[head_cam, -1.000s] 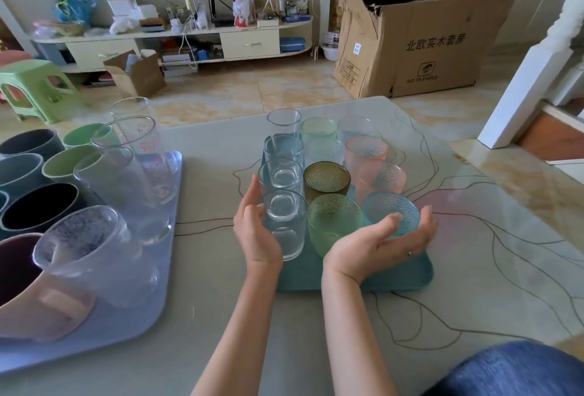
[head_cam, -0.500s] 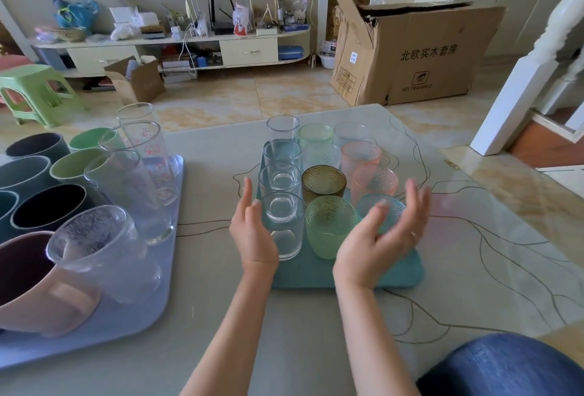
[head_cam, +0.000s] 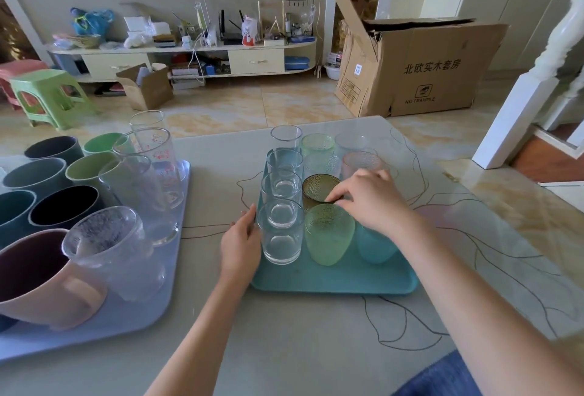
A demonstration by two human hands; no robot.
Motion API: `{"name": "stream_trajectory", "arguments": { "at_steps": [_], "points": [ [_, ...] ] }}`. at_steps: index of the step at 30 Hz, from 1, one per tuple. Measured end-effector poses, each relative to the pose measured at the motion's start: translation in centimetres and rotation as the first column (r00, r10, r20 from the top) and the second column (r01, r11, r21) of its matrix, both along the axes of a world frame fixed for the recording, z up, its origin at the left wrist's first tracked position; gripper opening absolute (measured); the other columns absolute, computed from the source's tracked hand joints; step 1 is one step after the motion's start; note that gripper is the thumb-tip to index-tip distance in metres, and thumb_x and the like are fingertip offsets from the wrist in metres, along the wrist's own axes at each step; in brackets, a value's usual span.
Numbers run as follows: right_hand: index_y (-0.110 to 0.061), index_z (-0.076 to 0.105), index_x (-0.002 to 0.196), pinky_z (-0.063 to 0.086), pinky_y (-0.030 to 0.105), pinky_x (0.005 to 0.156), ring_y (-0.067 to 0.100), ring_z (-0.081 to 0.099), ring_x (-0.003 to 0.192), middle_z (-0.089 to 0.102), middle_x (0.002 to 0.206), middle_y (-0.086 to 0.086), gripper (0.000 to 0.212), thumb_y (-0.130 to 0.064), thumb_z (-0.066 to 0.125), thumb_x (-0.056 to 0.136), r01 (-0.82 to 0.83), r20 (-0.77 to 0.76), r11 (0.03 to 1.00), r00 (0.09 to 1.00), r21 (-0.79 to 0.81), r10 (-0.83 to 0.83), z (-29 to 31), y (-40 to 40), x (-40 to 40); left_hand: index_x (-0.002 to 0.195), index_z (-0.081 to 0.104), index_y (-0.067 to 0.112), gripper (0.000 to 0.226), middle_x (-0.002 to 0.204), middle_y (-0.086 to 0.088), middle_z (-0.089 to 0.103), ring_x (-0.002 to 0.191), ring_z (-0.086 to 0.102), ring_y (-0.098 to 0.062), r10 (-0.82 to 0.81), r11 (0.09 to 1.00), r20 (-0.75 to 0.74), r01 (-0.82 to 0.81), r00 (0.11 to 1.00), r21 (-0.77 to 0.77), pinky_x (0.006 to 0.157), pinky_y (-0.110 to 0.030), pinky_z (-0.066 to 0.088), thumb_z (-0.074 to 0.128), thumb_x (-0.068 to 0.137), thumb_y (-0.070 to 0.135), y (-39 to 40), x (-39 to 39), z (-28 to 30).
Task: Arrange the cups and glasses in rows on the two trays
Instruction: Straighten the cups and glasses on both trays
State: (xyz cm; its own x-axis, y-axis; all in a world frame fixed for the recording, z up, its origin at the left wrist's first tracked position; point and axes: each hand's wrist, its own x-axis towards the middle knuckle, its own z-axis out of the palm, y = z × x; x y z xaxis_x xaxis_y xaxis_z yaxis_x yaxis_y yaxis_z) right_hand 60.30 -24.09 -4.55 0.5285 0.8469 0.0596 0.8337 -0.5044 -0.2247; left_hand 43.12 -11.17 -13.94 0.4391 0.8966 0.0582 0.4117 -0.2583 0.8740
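A teal tray (head_cam: 331,282) at the table's middle holds three rows of glasses: clear ones on the left, textured green, amber, pink and blue ones beside them. My left hand (head_cam: 241,237) lies flat against the nearest clear glass (head_cam: 281,237) at the tray's left edge, fingers straight. My right hand (head_cam: 369,199) reaches over the blue glass (head_cam: 374,247), its fingertips pinching the near rim of the amber glass (head_cam: 316,187), behind the green glass (head_cam: 328,237). A grey-blue tray (head_cam: 94,332) on the left carries mugs, among them a pink mug (head_cam: 38,285), and tall clear glasses (head_cam: 151,161).
The table's right edge runs close to a white stair post (head_cam: 531,101). Beyond the table's far edge stand a large cardboard box (head_cam: 420,70), a green stool (head_cam: 47,95) and a low cabinet (head_cam: 189,60). My blue-clad knee (head_cam: 442,376) shows at the bottom right.
My right hand has left the blue glass's right side, risen over the row and come down on the amber glass's rim. My left hand stays by the near clear glass.
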Motion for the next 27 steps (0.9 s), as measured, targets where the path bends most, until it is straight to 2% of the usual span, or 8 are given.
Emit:
{"name": "stream_trajectory", "arguments": {
  "at_steps": [5, 8, 10, 12, 16, 19, 22, 27],
  "points": [
    [-0.051, 0.067, 0.093, 0.038, 0.049, 0.096, 0.028, 0.05, 0.109, 0.064, 0.096, -0.009, 0.013, -0.045, 0.059, 0.085, 0.041, 0.015, 0.999, 0.999, 0.034, -0.042, -1.0, 0.2, 0.9, 0.129, 0.059, 0.03, 0.041, 0.117, 0.005, 0.068, 0.105, 0.058, -0.012, 0.011, 1.0, -0.003, -0.011, 1.0, 0.005, 0.08, -0.024, 0.038, 0.046, 0.093, 0.017, 0.2, -0.1, -0.5],
    [-0.049, 0.069, 0.093, 0.034, 0.05, 0.101, 0.028, 0.05, 0.11, 0.064, 0.097, -0.008, 0.013, -0.043, 0.06, 0.085, 0.03, 0.007, 0.999, 1.0, 0.018, -0.03, -1.0, 0.1, 0.7, 0.128, 0.06, 0.03, 0.042, 0.113, 0.005, 0.069, 0.096, 0.054, -0.009, 0.018, 1.0, -0.01, -0.018, 1.0, 0.018, 0.078, -0.022, 0.035, 0.045, 0.093, 0.013, 0.0, -0.1, -0.1],
    [-0.046, 0.069, 0.099, 0.033, 0.044, 0.105, 0.026, 0.051, 0.11, 0.065, 0.102, -0.005, 0.017, -0.039, 0.062, 0.086, 0.004, -0.031, 1.0, 1.0, 0.025, -0.004, -0.1, -0.3, 0.4, 0.128, 0.06, 0.03, 0.042, 0.114, 0.005, 0.069, 0.096, 0.053, -0.008, 0.018, 1.0, -0.016, -0.017, 1.0, 0.026, 0.078, -0.022, 0.035, 0.045, 0.093, 0.013, -0.1, -0.2, 0.0],
    [-0.042, 0.067, 0.109, 0.042, 0.034, 0.096, 0.021, 0.057, 0.104, 0.067, 0.106, -0.005, 0.026, -0.031, 0.064, 0.086, 0.024, -0.12, 0.991, 0.993, 0.132, -0.008, 1.2, -1.4, 0.4, 0.128, 0.06, 0.029, 0.042, 0.117, 0.005, 0.068, 0.097, 0.053, -0.007, 0.02, 1.0, -0.018, -0.02, 1.0, 0.023, 0.078, -0.021, 0.034, 0.044, 0.093, 0.012, -0.1, -0.2, 0.1],
    [-0.02, 0.067, 0.111, 0.047, 0.03, 0.083, 0.025, 0.062, 0.094, 0.07, 0.108, 0.005, 0.021, -0.023, 0.059, 0.091, 0.377, -0.237, 0.835, 0.923, 0.401, -0.302, 3.5, -5.7, 2.2, 0.128, 0.061, 0.028, 0.043, 0.115, 0.004, 0.069, 0.097, 0.056, -0.008, 0.025, 1.0, -0.01, -0.025, 1.0, 0.008, 0.077, -0.022, 0.036, 0.045, 0.092, 0.01, -0.2, -0.1, 0.1],
    [-0.013, 0.062, 0.113, 0.054, 0.04, 0.083, 0.033, 0.066, 0.092, 0.068, 0.1, 0.012, 0.033, -0.037, 0.054, 0.093, 0.588, -0.431, 0.798, 0.759, 0.132, -0.488, 2.6, -7.3, 3.0, 0.125, 0.063, 0.028, 0.039, 0.114, 0.002, 0.07, 0.097, 0.057, -0.01, 0.032, 0.999, -0.014, -0.032, 0.999, 0.013, 0.076, -0.024, 0.036, 0.047, 0.092, 0.014, -0.2, -0.1, 0.1],
    [-0.012, 0.058, 0.115, 0.056, 0.037, 0.067, 0.026, 0.067, 0.071, 0.064, 0.088, 0.008, 0.038, -0.043, 0.054, 0.092, 0.55, -0.639, 0.827, 0.597, -0.113, -0.485, 1.9, -6.4, 2.4, 0.125, 0.062, 0.028, 0.04, 0.114, 0.001, 0.07, 0.097, 0.057, -0.011, 0.034, 0.999, -0.012, -0.034, 0.999, 0.015, 0.077, -0.024, 0.036, 0.047, 0.092, 0.013, -0.2, -0.1, 0.2],
    [-0.007, 0.053, 0.126, 0.055, 0.028, 0.053, 0.019, 0.068, 0.069, 0.065, 0.115, 0.013, 0.039, -0.025, 0.06, 0.092, 0.394, -0.552, 0.864, 0.665, -0.313, -0.503, 1.4, -5.6, 1.6, 0.126, 0.062, 0.028, 0.041, 0.113, 0.0, 0.071, 0.102, 0.059, -0.015, 0.037, 0.999, -0.016, -0.037, 0.999, 0.012, 0.077, -0.024, 0.036, 0.047, 0.091, 0.011, -0.3, -0.1, 0.2]
  ]
}}
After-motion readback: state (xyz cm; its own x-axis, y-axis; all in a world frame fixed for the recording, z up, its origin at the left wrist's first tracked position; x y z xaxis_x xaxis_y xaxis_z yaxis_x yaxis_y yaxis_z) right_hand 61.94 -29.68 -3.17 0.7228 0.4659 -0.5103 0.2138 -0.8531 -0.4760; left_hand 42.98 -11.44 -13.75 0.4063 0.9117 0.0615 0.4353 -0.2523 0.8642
